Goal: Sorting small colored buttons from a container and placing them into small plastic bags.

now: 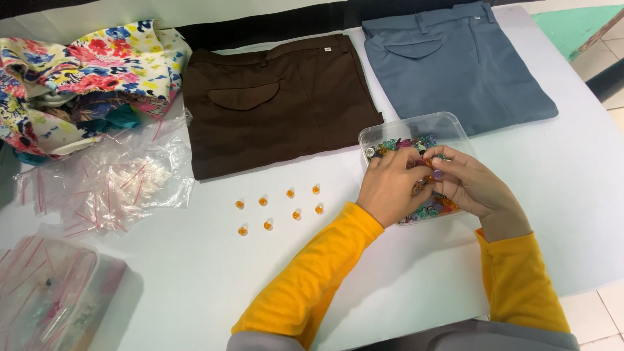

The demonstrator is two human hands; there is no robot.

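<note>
Nearest us, at the lower left, we see a clear lidded box [55, 296] stuffed with small zip bags with red strips. Our yellow sleeves [312, 273] reach up from the bottom edge over the white table [195, 279].

Further up, our left hand [392, 185] and right hand [473, 185] meet over a clear plastic tub [448, 123]. It is filled with small beads [406, 143] in mixed colours: teal, orange, pink, purple. The fingertips of both hands are pinched together among the beads, and an orange piece and a purple piece show between them, but we cannot tell which hand grips which.

To the left of the tub, eight small orange beads [279, 208] lie on the table in two loose rows, well apart from each other. They look translucent amber and rounded.

Left of those lies a heap of empty clear zip bags [123, 182].

Beyond, brown trousers [279, 104] lie folded flat, with grey-blue trousers [455, 65] beside them, the tub's far edge just touching the latter. At far left sits a crumpled floral cloth [78, 71].
</note>
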